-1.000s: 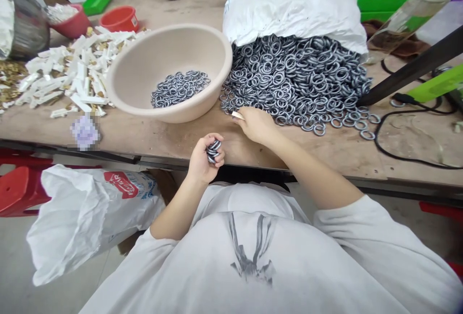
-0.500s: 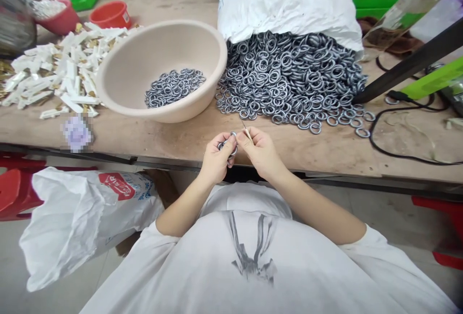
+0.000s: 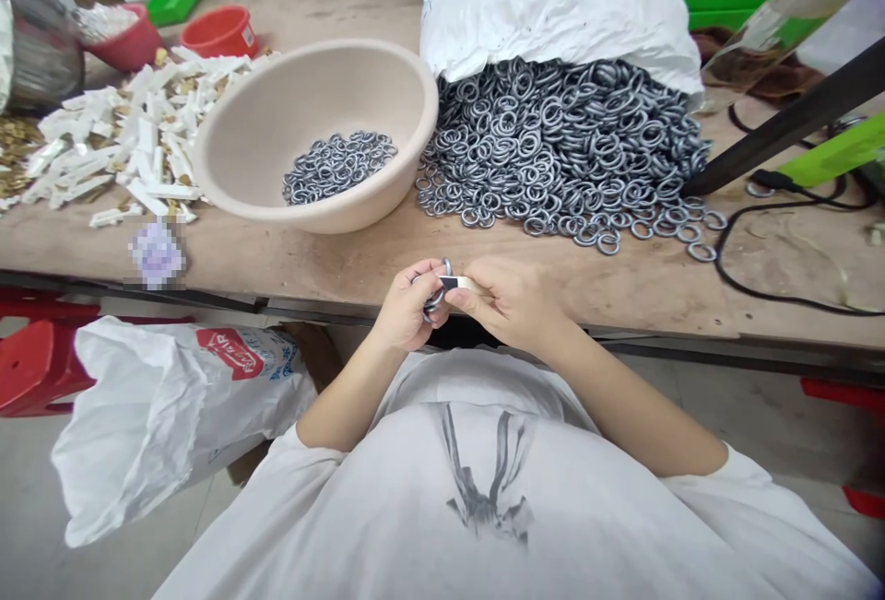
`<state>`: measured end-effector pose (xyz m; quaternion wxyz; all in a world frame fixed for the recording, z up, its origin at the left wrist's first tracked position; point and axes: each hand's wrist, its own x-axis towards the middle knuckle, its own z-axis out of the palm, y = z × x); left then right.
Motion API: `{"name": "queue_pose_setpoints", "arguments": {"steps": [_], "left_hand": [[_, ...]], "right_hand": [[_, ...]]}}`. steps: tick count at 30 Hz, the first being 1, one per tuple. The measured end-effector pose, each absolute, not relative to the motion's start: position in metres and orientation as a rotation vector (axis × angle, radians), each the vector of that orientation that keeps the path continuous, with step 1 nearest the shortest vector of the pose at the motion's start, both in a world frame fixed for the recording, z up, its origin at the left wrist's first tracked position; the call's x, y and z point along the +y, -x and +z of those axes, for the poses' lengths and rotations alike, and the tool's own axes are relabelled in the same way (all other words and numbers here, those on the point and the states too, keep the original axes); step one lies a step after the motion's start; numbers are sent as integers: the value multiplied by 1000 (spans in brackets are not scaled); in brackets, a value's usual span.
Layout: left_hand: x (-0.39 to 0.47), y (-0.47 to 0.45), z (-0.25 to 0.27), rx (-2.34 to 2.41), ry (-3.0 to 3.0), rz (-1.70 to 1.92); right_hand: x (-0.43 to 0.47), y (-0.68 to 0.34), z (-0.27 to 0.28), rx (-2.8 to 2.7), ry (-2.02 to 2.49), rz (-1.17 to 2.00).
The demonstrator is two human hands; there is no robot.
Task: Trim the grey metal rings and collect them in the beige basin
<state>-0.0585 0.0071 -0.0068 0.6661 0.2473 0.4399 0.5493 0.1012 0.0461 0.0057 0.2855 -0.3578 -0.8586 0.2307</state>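
Near the table's front edge, my left hand (image 3: 407,305) is closed around several grey rings (image 3: 434,301), one of them standing up at the fingertips. My right hand (image 3: 515,300) grips a small knife (image 3: 468,284) with a pale handle. Its short dark blade lies against the upright ring, by the left thumb; whether it cuts into it I cannot tell. Beyond the hands a large heap of the same rings (image 3: 553,148) spills over the wood. A beige basin (image 3: 241,111) to the left has a smaller pile of rings (image 3: 338,167) at its bottom.
A white sack (image 3: 560,10) stands behind the ring heap. White strips (image 3: 148,139) are piled left of the basin, near a red bowl (image 3: 218,31). At the right, a dark post (image 3: 781,125) slants over a black cable (image 3: 725,273). An open white bag (image 3: 152,425) stands below the table.
My right hand has turned the knife from pointing away to pointing left, its blade now against a ring in my left hand. The view has shifted slightly.
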Motion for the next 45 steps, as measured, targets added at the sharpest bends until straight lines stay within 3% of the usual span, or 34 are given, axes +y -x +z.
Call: {"name": "queue_pose_setpoints", "arguments": {"steps": [10, 15, 24, 27, 32, 35, 37, 40, 43, 45], "left_hand": [[5, 58, -6, 998, -564, 1179], [-1, 59, -3, 938, -676, 1070], [6, 59, 3, 1025, -785, 1057], [10, 71, 22, 1099, -1022, 1059], [67, 134, 80, 1817, -1805, 1636], [107, 170, 99, 2415, -1888, 1191], [117, 177, 101, 2486, -1884, 948], [102, 159, 91, 2376, -1979, 1093], [69, 116, 65, 1818, -1996, 1396], [52, 86, 41, 1492, -1786, 1360]], "right_hand": [[51, -102, 11, -2339, 958, 659], [83, -109, -3, -2102, 1248, 770], [65, -92, 2, -1942, 830, 1123], [89, -91, -1, -1991, 1092, 956], [132, -88, -11, -2198, 1670, 399], [139, -88, -13, -2256, 1750, 319], [138, -93, -12, -2202, 1753, 336], [129, -106, -6, -1987, 1565, 622], [109, -111, 3, -1664, 1169, 1159], [94, -108, 7, -1493, 971, 1408]]}}
